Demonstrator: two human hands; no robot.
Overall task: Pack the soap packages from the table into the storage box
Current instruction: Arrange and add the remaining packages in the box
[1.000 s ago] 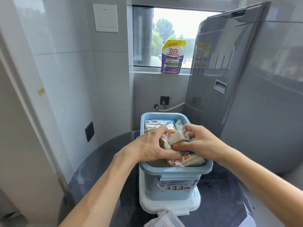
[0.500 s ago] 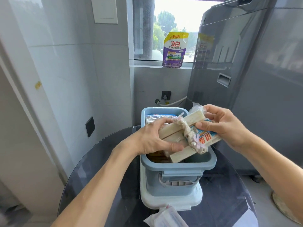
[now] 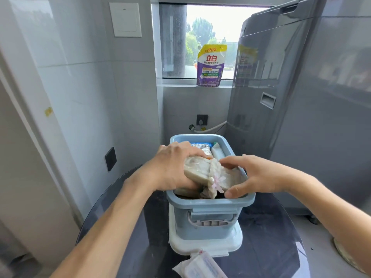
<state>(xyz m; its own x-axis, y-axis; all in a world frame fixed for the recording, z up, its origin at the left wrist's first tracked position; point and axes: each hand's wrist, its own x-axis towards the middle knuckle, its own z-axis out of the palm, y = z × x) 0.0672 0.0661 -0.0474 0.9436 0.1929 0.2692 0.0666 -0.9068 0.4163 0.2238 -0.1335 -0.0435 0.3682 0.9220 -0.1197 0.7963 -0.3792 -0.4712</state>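
Blue box (image 3: 210, 215) at table (image 3: 271, 247) centre. Left hand (image 3: 172, 167) and right hand (image 3: 255, 177) both clasp soap bundle (image 3: 202, 171), pressing it into box. Next, likely: release, fetch pack (image 3: 200, 266) at near edge.

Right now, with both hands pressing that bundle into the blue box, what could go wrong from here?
1. The soap bundle sits at rim height, and the storage box already looks full, so it may not seat and a lid might not close.
2. The left hand and right hand push on loose wrap, which could tear.
3. One package lies on the table edge; it could be missed.
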